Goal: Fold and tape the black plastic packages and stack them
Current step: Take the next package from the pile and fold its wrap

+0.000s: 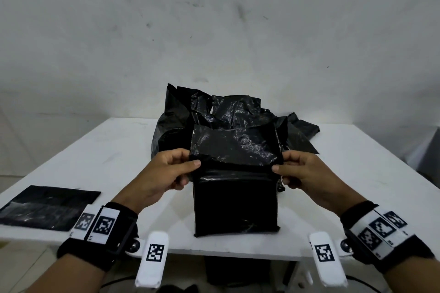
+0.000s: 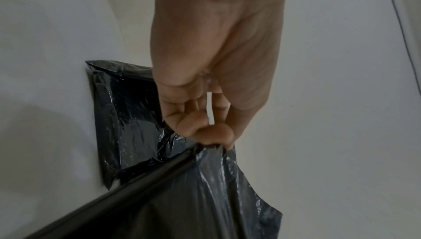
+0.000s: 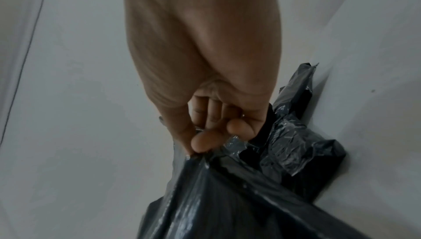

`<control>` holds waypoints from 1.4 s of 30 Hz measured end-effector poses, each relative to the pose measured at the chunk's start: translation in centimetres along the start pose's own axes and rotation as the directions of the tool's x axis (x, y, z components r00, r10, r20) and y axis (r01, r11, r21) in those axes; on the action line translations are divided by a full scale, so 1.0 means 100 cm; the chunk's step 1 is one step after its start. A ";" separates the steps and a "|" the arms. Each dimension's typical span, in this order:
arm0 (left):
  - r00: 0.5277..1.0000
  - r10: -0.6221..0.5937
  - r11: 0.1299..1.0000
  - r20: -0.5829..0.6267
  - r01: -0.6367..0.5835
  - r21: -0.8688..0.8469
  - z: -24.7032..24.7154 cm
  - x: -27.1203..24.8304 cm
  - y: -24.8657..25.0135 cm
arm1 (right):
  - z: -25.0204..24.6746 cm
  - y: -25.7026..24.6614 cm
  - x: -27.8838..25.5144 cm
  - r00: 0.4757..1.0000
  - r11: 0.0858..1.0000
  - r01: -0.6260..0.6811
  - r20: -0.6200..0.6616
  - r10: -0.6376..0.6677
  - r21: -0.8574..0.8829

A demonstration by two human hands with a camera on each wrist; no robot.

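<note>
Two hands of mine hold one black plastic package at the near middle of the white table. My left hand pinches its left edge, thumb on top and fingers curled beneath; in the left wrist view a small white strip sits between my curled fingers. My right hand pinches the right edge the same way. The package's long axis runs away from me, its near end resting by the table's front edge, its far end raised. The upper flap stands up from the fold line between my hands and tilts away, toward the wall. Behind it lies a heap of crumpled black bags, touching the flap or just beyond it. One flat black package lies at the table's near left corner, well apart.
</note>
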State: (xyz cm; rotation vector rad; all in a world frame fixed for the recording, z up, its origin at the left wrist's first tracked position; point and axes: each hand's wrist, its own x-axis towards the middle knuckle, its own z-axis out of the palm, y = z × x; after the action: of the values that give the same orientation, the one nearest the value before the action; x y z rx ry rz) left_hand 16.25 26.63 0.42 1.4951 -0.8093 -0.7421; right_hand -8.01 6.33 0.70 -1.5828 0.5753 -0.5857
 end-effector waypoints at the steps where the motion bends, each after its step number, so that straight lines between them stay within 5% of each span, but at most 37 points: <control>1: 1.000 -0.012 1.000 -0.001 0.012 -0.020 0.002 -0.001 0.001 | 0.001 -0.001 0.001 1.000 0.999 -0.020 -0.007 0.020 0.037; 12: 0.997 -0.066 0.977 -0.047 0.056 -0.205 0.005 -0.005 0.009 | 0.002 -0.007 0.002 0.986 0.954 -0.119 -0.081 0.146 0.275; 29: 0.993 -0.117 0.978 0.021 0.119 -0.173 0.002 -0.007 0.014 | -0.001 -0.014 -0.003 0.985 0.958 -0.168 -0.001 0.173 0.233; 38: 0.981 -0.168 0.936 0.093 0.189 -0.296 -0.001 -0.009 0.016 | -0.003 -0.015 -0.006 0.981 0.950 -0.188 0.008 0.193 0.251; 42: 0.980 -0.201 0.948 -0.004 0.193 -0.252 0.004 -0.005 0.015 | -0.003 -0.015 -0.006 0.977 0.937 -0.201 -0.008 0.212 0.287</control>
State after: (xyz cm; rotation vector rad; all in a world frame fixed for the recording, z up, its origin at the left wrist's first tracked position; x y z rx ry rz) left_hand 15.50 26.78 1.85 1.3651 -0.5251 -0.9333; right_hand -8.63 6.62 2.20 -1.2238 0.6469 -0.5156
